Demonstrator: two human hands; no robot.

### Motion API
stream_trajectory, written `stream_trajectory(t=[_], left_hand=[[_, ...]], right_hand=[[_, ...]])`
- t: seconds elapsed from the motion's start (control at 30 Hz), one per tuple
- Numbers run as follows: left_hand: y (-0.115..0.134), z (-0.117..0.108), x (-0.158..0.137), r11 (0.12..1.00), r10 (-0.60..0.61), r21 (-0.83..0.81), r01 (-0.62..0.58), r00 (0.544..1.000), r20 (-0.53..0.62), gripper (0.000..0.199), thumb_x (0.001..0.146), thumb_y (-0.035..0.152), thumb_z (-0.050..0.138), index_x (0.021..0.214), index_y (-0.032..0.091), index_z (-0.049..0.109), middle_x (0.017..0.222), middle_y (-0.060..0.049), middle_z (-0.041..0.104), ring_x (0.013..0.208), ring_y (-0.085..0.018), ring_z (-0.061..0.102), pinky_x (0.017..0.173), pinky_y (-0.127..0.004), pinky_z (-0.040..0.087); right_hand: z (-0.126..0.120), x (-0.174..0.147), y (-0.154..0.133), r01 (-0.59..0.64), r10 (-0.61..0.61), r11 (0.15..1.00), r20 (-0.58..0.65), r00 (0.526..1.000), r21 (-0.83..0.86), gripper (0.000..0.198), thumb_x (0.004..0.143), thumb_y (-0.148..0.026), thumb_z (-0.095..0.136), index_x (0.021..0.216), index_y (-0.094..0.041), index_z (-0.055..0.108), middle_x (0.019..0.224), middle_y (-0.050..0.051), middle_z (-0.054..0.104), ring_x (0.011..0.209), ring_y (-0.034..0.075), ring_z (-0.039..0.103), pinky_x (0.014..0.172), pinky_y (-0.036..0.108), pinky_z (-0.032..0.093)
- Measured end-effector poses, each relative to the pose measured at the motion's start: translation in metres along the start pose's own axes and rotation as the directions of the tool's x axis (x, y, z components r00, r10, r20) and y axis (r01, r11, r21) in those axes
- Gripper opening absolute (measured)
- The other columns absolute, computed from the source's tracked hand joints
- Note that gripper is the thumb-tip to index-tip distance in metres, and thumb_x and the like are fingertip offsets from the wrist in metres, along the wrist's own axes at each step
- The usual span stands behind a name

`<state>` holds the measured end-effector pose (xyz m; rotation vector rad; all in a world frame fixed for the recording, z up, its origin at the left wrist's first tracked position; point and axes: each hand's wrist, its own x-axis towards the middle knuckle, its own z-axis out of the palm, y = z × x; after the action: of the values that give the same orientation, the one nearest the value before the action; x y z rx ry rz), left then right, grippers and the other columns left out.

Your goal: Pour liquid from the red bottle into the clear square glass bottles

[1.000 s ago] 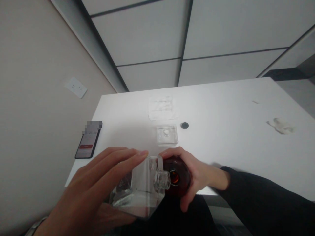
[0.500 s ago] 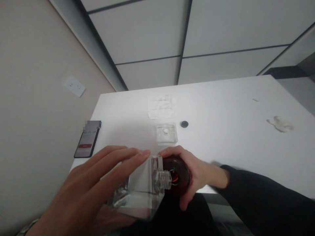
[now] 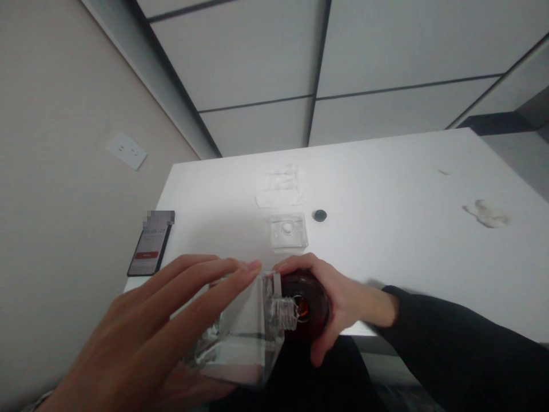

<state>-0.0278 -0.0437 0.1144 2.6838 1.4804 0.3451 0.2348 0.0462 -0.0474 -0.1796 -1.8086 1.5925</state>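
A clear square glass bottle (image 3: 244, 337) lies tipped on its side in my left hand (image 3: 158, 326), whose fingers stretch along its top. Its threaded neck points right, at the open mouth of a dark reddish-brown bottle (image 3: 315, 306). Around that brown bottle is wrapped my right hand (image 3: 338, 292), thumb toward me. The clear neck meets or overlaps the brown mouth; whether they touch I cannot tell. Beyond the hands, on the table, sit a square clear glass stopper-like piece (image 3: 289, 232) with a round middle and a small dark round cap (image 3: 319, 216).
The white table (image 3: 386, 229) also carries a thin clear plastic sheet or bag (image 3: 278, 187). At its left edge lies a phone (image 3: 150, 246). A crumpled whitish scrap (image 3: 489, 214) rests at the right. A wall with a socket (image 3: 127, 150) stands at the left, pale panels behind.
Almost nothing differs. The whole view has shifted slightly, and both hands hold their bottles in the same pose, the clear one still tilted toward the brown one.
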Motion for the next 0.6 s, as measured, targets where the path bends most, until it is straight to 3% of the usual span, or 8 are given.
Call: stream_trajectory(t=[0.23,0.6], left_hand=[[0.0011,0.0000,-0.0029,1.000,-0.023,0.019,0.024,1.000,-0.004,0.063,0.105,0.060,0.051,0.164,0.043,0.035,0.146,0.005,0.067,0.125,-0.024,0.071,0.107,-0.030,0.058],[-0.0023,-0.0021,-0.0050,0.999,0.013,0.044,-0.013,1.000,0.011,0.070,0.102,0.060,0.057,0.165,0.039,0.034,0.147,0.003,0.067,0.124,-0.026,0.071,0.105,-0.033,0.060]], right_hand=[[0.0008,-0.0006,-0.0005,-0.031,0.031,0.999,-0.008,0.999,0.012,0.114,0.044,-0.067,0.100,0.139,-0.026,0.051,0.124,0.007,0.070,0.106,0.023,0.070,0.095,0.037,0.053],[0.0007,0.0018,-0.0037,0.006,-0.006,1.000,-0.022,1.000,0.009,0.107,0.049,-0.069,0.097,0.137,-0.026,0.054,0.122,0.006,0.072,0.104,0.022,0.071,0.091,0.034,0.053]])
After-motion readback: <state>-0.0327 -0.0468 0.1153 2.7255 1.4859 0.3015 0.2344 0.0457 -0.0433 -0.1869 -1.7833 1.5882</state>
